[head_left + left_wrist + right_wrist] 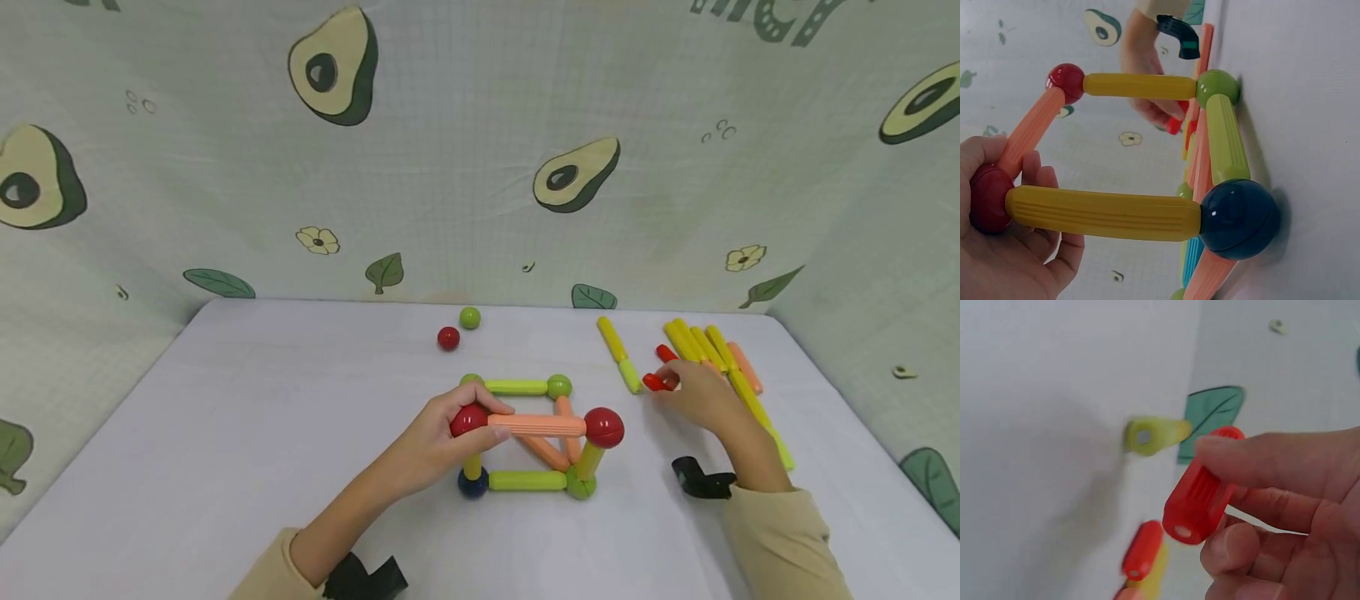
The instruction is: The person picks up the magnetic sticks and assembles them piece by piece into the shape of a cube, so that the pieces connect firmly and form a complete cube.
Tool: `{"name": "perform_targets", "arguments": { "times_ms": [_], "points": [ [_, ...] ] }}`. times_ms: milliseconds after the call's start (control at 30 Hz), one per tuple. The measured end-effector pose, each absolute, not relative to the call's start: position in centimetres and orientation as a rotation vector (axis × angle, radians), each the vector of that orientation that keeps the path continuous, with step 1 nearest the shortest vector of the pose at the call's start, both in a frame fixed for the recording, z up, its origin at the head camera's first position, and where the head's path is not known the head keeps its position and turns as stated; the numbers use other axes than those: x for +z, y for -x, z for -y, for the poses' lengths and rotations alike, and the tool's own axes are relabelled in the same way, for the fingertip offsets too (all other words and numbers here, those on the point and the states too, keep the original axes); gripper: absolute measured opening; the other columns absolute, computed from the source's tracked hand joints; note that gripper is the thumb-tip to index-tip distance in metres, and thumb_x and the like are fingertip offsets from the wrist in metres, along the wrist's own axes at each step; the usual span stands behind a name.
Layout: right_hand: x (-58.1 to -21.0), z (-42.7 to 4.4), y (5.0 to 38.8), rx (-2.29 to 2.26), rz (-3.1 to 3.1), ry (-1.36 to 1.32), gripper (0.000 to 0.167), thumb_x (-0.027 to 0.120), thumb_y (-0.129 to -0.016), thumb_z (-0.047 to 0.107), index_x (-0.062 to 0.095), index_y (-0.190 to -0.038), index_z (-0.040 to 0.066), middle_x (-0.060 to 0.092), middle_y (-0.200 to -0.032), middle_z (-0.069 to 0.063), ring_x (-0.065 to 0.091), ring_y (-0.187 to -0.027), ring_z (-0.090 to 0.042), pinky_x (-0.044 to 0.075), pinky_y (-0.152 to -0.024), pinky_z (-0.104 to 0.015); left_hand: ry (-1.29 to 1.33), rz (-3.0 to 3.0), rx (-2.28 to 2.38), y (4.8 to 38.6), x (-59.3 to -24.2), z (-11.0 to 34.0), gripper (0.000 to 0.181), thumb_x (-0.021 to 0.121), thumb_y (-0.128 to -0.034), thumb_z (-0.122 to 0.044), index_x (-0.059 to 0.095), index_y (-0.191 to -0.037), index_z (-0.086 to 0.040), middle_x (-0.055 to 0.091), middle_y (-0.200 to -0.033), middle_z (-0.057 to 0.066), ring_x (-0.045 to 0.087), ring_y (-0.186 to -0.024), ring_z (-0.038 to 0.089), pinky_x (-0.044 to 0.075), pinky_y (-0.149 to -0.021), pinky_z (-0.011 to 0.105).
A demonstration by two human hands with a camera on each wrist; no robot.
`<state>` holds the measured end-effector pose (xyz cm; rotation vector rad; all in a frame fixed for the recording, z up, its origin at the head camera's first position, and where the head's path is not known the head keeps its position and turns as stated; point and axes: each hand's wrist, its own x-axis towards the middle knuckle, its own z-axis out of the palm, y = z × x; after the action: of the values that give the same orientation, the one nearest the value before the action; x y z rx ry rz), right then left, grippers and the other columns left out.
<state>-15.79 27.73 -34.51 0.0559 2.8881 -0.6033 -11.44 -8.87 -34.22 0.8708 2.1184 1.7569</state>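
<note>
A short red rod (1197,494) is pinched in the grip of the right hand (699,396), near yellow rods (681,340) on the worktop (300,375). By the left hand (441,431), a red ball (991,201) is held at an upper corner of the rod-and-ball frame (528,481) standing there

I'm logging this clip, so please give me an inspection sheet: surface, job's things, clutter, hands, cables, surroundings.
Surface: white table.
Job's things: ball-and-stick frame stands on the table; at its top a coral stick joins two red balls.
Clutter: loose red ball and loose green ball behind the frame; loose sticks to the right.
Hands: left hand holds one of the frame's red balls; right hand pinches a short red stick.
Cables: nothing seen.
Surroundings: avocado-print cloth behind and at both sides.
</note>
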Motion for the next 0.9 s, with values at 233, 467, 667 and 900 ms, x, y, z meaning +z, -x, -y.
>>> {"name": "perform_targets", "arguments": {
  "times_ms": [233,467,667,900],
  "points": [
    [-29.9,-25.6,12.2,-0.83,-2.996,0.089,0.053,0.071,-0.102,0.02,0.052,-0.14,-0.013,0.066,-0.098,-0.017,0.057,-0.073,-0.021,0.049,-0.059,-0.029,-0.883,-2.101,1.762,11.5,-34.3,9.0,0.022,0.064,-0.1025,-0.011,0.061,-0.119,0.004,0.061,-0.11,0.015,0.057,-0.088,0.024,0.052,-0.068,0.022],
    [-28.5,-22.2,7.6,-1.205,-3.003,0.56,0.042,0.079,-0.094,0.004,0.064,-0.132,-0.001,0.067,-0.086,0.004,0.06,-0.066,-0.013,0.053,-0.06,-0.024,-0.89,-2.09,1.76,11.5,-34.2,9.0,0.024,0.064,-0.1046,-0.015,0.061,-0.121,0.003,0.062,-0.11,0.013,0.057,-0.091,0.026,0.052,-0.069,0.022],
    [-30.0,-18.1,5.1,-1.2,-2.833,1.016,0.041,0.081,-0.093,0.005,0.068,-0.13,0.016,0.063,-0.106,0.013,0.058,-0.081,-0.002,0.055,-0.066,-0.02,-0.914,-2.102,1.746,11.5,-34.1,9.1,0.024,0.059,-0.1083,-0.016,0.062,-0.121,0.004,0.067,-0.105,0.016,0.061,-0.092,0.043,0.053,-0.075,0.021],
    [-32.0,-13.9,4.6,-1.009,-2.597,0.902,0.026,0.07,-0.105,0.027,0.066,-0.129,0.019,0.057,-0.122,0.009,0.053,-0.089,0.003,0.052,-0.071,-0.019,-1.007,-2.157,1.63,11.9,-33.4,10.3,0.026,0.058,-0.1098,-0.019,0.067,-0.128,-0.002,0.06,-0.094,0.008,0.057,-0.086,0.023,0.049,-0.075,0.027]
  ]
}}
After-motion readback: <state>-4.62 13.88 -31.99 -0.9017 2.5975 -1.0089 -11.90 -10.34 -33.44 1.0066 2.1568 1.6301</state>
